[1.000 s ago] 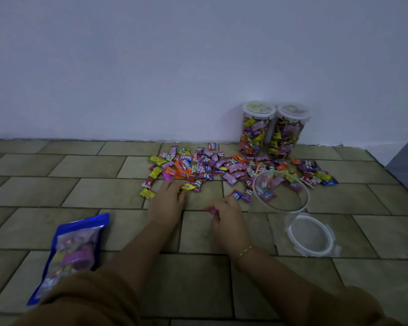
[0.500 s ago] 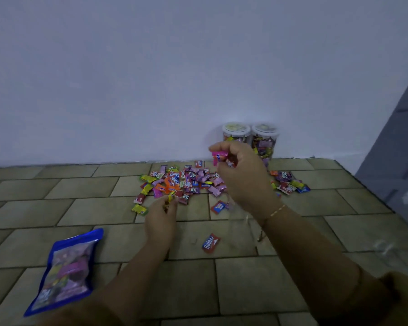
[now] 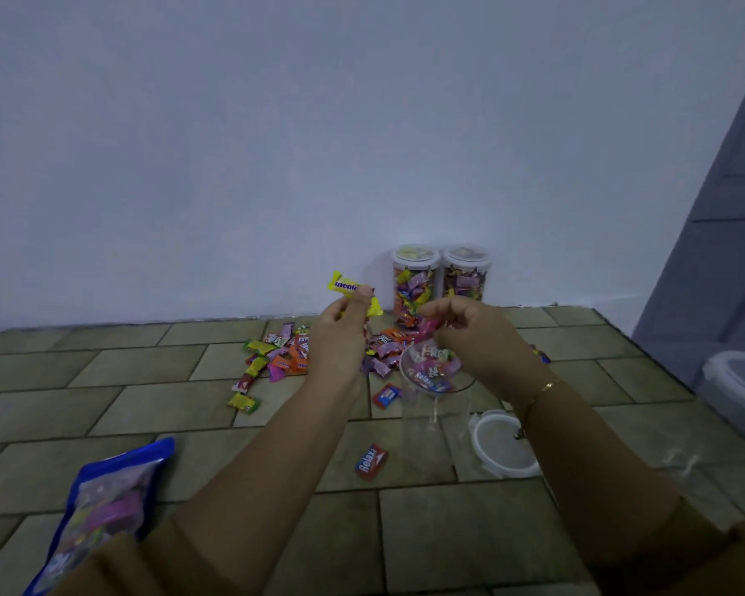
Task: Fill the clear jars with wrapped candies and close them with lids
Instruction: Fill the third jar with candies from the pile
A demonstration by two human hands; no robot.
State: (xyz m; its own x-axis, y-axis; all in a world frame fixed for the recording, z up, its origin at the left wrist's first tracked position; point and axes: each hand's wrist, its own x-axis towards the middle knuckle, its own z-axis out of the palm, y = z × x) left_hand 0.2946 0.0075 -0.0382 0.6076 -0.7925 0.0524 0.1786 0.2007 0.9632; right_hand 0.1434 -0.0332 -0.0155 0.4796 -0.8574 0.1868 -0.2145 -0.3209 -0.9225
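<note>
Head view, going left from the open jar (image 3: 436,382): I see a blue candy bag (image 3: 100,511), then the candy pile (image 3: 284,357). My left hand (image 3: 340,333) pinches a yellow candy (image 3: 346,286). Above the jar, my right hand (image 3: 476,333) curls around pink candies (image 3: 426,328). Right of the jar lies its lid (image 3: 502,445); behind it stand two filled jars (image 3: 439,279).

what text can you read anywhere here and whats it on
"mento", rest hidden by the fingers: yellow candy held by the left hand
"Relax": red candy on the floor
"Relax": red candy seen through the open jar
Candy pile and blue bag print: too blurred to read
</note>
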